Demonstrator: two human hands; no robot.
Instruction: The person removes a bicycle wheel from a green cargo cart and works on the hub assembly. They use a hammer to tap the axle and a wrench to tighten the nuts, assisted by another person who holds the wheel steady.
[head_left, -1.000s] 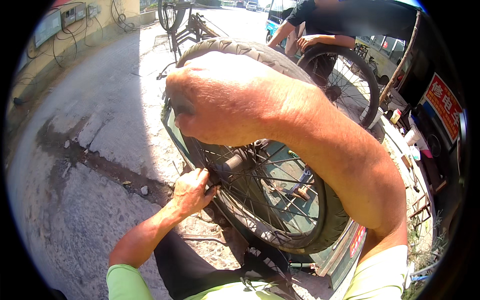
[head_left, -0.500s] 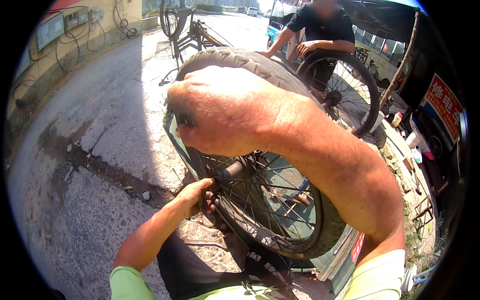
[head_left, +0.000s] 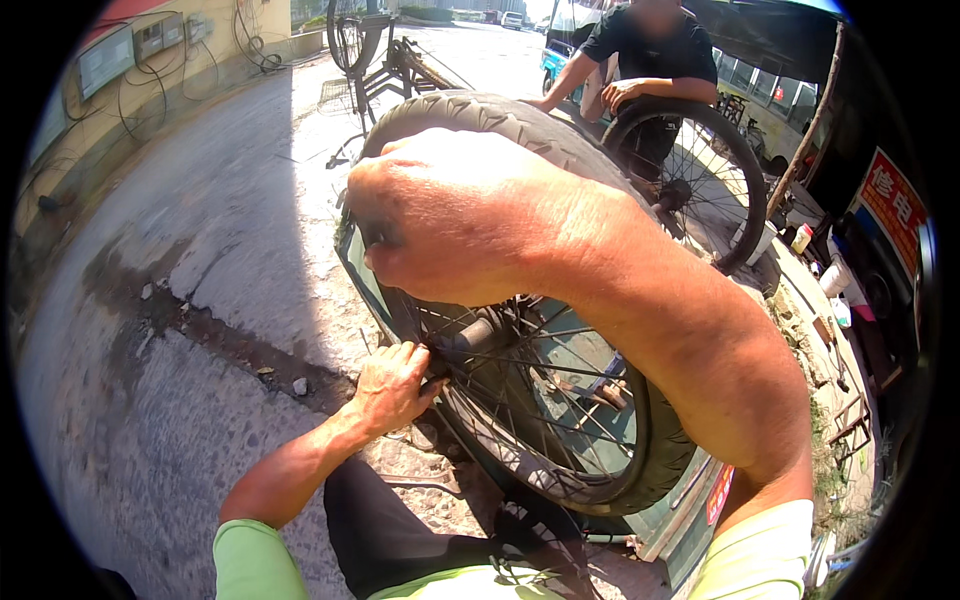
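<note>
A spoked wheel with a black knobby tyre (head_left: 660, 455) stands tilted in front of me, over a green metal box or cart (head_left: 680, 515). My right arm reaches across it from the right. My right hand (head_left: 440, 220) is closed over the tyre's left side, its fingertips mostly hidden. At the near end of the grey hub (head_left: 475, 338), my left hand (head_left: 390, 385) has its fingers and thumb pinched about the axle end. The hand covers whatever small part sits there. Between the spokes, tools (head_left: 605, 390) lie in the green box.
A co-worker (head_left: 650, 50) leans on another spoked wheel (head_left: 690, 185) beyond mine. A bike frame (head_left: 385, 70) stands at the far left. Cracked concrete (head_left: 200, 430) with loose stones lies to my left. Bottles (head_left: 802, 238) and metal parts (head_left: 850, 430) line the right edge.
My left hand has turned over at the axle end, so its back and knuckles now face up. My right hand stays on the tyre. The view has shifted slightly.
</note>
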